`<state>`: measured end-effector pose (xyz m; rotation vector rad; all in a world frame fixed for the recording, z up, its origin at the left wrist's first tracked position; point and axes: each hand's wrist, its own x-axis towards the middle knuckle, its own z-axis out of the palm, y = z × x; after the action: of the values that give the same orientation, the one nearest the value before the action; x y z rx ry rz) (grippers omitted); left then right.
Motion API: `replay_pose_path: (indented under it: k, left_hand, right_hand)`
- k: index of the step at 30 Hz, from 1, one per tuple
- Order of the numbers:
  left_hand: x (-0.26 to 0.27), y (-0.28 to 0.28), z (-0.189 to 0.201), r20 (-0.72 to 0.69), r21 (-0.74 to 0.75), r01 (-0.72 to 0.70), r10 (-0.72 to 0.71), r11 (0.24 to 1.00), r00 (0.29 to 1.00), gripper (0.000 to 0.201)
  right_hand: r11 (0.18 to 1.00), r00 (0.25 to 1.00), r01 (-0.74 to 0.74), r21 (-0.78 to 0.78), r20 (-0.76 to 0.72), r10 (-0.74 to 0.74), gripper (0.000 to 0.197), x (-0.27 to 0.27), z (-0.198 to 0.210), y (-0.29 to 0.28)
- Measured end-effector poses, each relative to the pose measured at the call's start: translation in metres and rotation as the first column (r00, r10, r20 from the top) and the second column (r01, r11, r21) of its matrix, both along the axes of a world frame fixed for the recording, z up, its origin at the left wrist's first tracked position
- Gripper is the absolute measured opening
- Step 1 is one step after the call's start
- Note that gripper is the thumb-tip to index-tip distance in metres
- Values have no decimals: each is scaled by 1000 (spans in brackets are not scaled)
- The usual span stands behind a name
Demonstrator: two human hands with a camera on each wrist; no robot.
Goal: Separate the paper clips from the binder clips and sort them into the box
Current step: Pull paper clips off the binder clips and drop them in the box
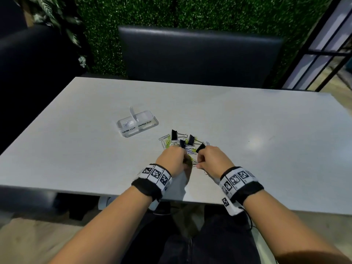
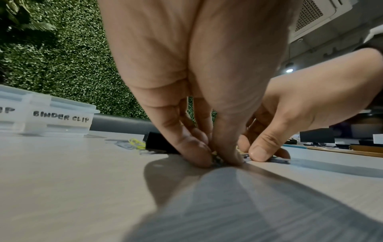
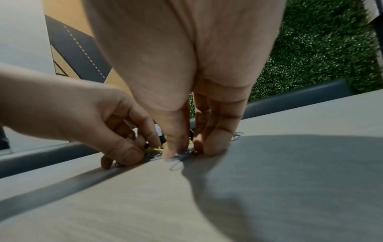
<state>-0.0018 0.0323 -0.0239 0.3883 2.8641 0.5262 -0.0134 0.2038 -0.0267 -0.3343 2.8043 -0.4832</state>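
Both hands are down at the near edge of the clip pile, side by side and almost touching. Left hand has its thumb and fingertips drawn together on the table, pinching at yellow paper clips right at the surface; whether a clip is actually caught between them cannot be told. Right hand stands the same way, thumb and fingers curled down onto silver clips, one wire loop lying just in front of its thumb; its hold is likewise unclear.

At 12 o'clock from the hands lies the pile: loose silver and yellow-green paper clips scattered at mixed angles, with no common long axis. Among them sit black binder clips, one at 11 o'clock with its wire handles pointing toward 3 o'clock, another at 12 o'clock, tilted, and one touching the right hand's knuckles.

Further out at 10 o'clock, well apart from the pile, is the clear box, its long axis running roughly from 8 to 2 o'clock. It has two compartments with hand-lettered labels; the right one reads "BINDER CLIP". A few paper clips lie in the left compartment.

Beyond the table at 12 o'clock stands a dark chair against a green hedge wall.
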Motion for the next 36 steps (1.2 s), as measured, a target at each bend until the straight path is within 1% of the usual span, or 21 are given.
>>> replay_pose_path:
  k: [2, 4, 9, 11, 14, 17, 18, 19, 22, 24, 25, 27, 28, 30, 33, 35, 36]
  left_hand:
    - [-1, -1, -2, -15, 24, -5, 5, 1000, 1000, 21]
    - [-1, -1, -3, -5, 39, -16, 16, 999, 1000, 20]
    - [2, 0, -2, 2, 53, -23, 22, 998, 1000, 17]
    - [0, -1, 0, 11, 78, -20, 20, 997, 1000, 18]
    - [-2, -6, 3, 42, 127, -37, 32, 991, 999, 15]
    - [-1, -14, 4, 51, 180, -79, 70, 981, 996, 11]
    - [0, -16, 4, 61, 186, -89, 79, 978, 995, 10]
    - [0, -17, 5, 67, 187, -94, 83, 978, 994, 9]
    - [1, -19, 7, 65, 195, -102, 91, 976, 994, 7]
    - [4, -17, 9, 70, 199, -99, 87, 975, 994, 9]
    - [5, -14, 11, 71, 191, -91, 78, 977, 994, 11]
    - [7, -11, 11, 73, 174, -81, 69, 981, 995, 14]
    - [7, -10, 11, 74, 168, -82, 71, 982, 995, 15]
    - [6, -9, 11, 75, 163, -85, 73, 983, 995, 15]
    - [4, -7, 10, 69, 179, -93, 81, 979, 994, 15]
    - [4, -8, 8, 68, 189, -109, 98, 976, 993, 13]
    - [3, -9, 7, 70, 201, -124, 112, 972, 991, 13]
  right_hand:
    - [1000, 1000, -8, 19, 4, 8, 6, 2, -3, -2]
    - [998, 999, -39, 53, -10, 40, 9, 4, -5, -4]
    - [967, 984, -140, 214, -82, 160, 17, 7, -3, -2]
    - [952, 972, -173, 251, -112, 206, 14, 6, -2, 1]
    - [953, 967, -176, 246, -138, 214, 12, 6, -1, 6]
    - [991, 986, -107, 86, -120, 117, 16, 5, 13, 15]
    - [994, 988, -101, 44, -114, 106, 17, 6, 17, 18]
    - [994, 989, -107, 38, -100, 110, 17, 7, 22, 20]
    - [986, 986, -152, 63, -57, 156, 13, 7, 24, 19]
    - [985, 986, -159, 64, -33, 161, 3, 2, 20, 16]
    - [987, 988, -150, 61, -16, 151, 8, -1, 19, 14]
    - [988, 989, -150, 37, 16, 150, 26, -6, 17, 9]
    - [984, 986, -168, 56, 9, 168, 28, -8, 15, 6]
    - [978, 983, -185, 100, 6, 186, 23, -10, 9, -1]
    - [976, 982, -187, 110, 11, 187, 20, -16, 0, -5]
    - [955, 967, -247, 164, -22, 254, 16, -16, -3, -5]
    - [939, 954, -276, 205, -60, 294, 12, -15, -5, -4]
